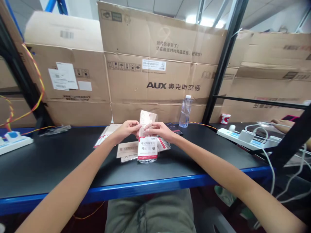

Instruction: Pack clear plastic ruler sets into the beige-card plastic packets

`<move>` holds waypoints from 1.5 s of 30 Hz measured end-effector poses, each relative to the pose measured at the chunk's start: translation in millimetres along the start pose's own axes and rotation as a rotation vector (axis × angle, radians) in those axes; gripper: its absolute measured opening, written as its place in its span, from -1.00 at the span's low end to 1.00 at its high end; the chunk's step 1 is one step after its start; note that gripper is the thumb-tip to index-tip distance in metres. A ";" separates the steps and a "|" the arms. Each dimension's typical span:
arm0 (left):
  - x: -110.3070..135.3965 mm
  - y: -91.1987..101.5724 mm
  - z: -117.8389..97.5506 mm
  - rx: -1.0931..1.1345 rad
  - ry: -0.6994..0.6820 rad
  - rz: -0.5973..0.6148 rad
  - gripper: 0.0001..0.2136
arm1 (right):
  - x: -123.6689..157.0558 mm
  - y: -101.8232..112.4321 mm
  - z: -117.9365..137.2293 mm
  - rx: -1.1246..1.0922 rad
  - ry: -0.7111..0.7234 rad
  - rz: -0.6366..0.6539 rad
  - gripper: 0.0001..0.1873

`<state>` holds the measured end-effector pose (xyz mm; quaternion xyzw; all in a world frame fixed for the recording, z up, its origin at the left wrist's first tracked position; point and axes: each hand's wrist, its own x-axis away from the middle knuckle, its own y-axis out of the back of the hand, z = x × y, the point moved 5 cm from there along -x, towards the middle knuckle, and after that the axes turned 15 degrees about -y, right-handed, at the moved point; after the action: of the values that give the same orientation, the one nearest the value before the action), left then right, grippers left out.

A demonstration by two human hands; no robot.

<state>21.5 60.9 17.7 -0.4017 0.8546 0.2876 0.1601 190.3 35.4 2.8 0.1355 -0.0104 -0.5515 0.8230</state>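
Both my hands are raised a little above the black table (53,161) and meet at a clear plastic packet (147,149) with a red and white label. My left hand (128,128) pinches the packet's upper left part with closed fingers. My right hand (159,130) pinches its upper right part the same way. A pinkish card or flap (146,118) sticks up between the two hands. The packet's bottom hangs down to the table, over several similar flat packets and cards (127,150) lying there.
Large cardboard boxes (155,74) wall off the back of the table. A water bottle (185,111) stands behind my right hand. White power strips lie at far left (13,142) and right (243,136). Another person's hand (282,124) rests at far right beyond a black post (220,74).
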 end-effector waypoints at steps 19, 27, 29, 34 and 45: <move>-1.7 50.9 24.6 -0.085 0.146 -0.552 -0.79 | -10.2 67.9 -12.1 0.238 0.169 -0.732 -0.81; 2.8 38.8 28.9 -0.714 0.229 -0.155 -0.58 | -1.6 31.9 0.5 0.495 0.257 -0.547 -0.69; 2.3 28.8 29.8 -0.652 0.212 -0.020 -0.63 | -3.6 28.0 -3.2 0.527 0.231 -0.455 -0.63; 4.4 0.8 27.9 -0.577 0.152 0.388 -0.63 | -11.5 24.2 -21.6 0.624 0.159 -0.274 -0.44; 5.1 -1.4 27.7 -0.553 0.201 0.438 -0.50 | -13.9 22.4 -29.3 0.642 0.089 -0.199 -0.60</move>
<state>20.6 74.4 -7.1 -0.2636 0.8218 0.4943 -0.1046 210.1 62.2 -18.3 0.4119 -0.1343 -0.5914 0.6801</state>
